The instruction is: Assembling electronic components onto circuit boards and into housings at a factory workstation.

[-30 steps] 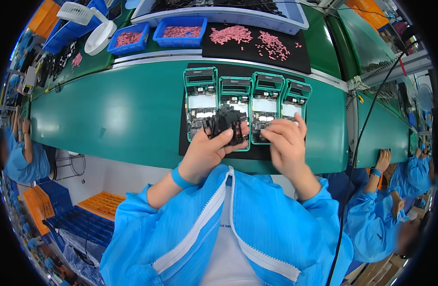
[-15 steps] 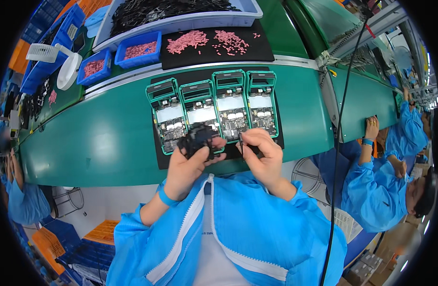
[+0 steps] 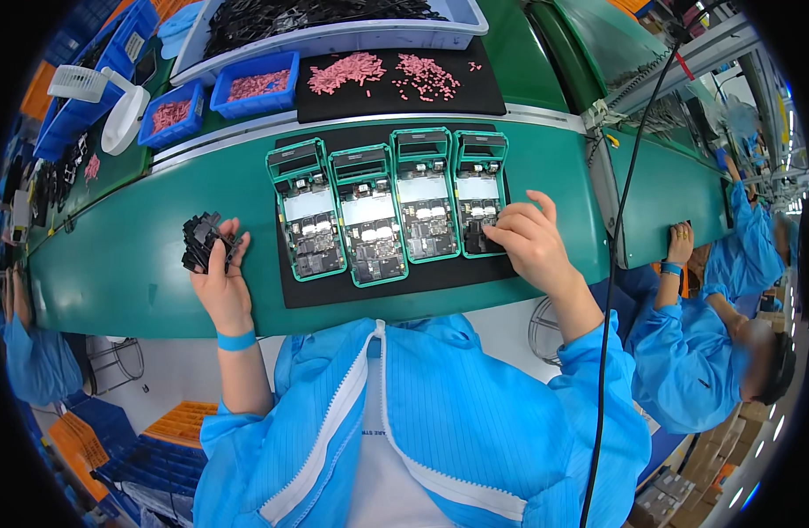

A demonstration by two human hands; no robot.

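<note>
My left hand [image 3: 220, 268] is closed around a bunch of black plastic parts [image 3: 202, 242], held over the green surface left of the boards. Several green-framed circuit-board units [image 3: 375, 242] stand in a row on a black mat, each with a pale panel in its middle. Over at the rightmost green-framed unit [image 3: 480, 189], my right hand [image 3: 529, 239] has its thumb and index fingertips together at the lower part of the board. Its other fingers are partly raised. Whatever sits between those fingertips is hidden.
Pink pieces [image 3: 347, 73] lie in piles on a black mat behind, and also fill two blue bins [image 3: 255, 104]. A large pale tub [image 3: 369, 40] holds black parts. A white fan [image 3: 125, 123] stands at left. A black cable [image 3: 629, 176] hangs at right, near a co-worker [image 3: 686, 352].
My hands have moved apart. The left went left with the black parts; the right went right and up from the row's front to the rightmost unit. The thin black piece it held no longer shows.
</note>
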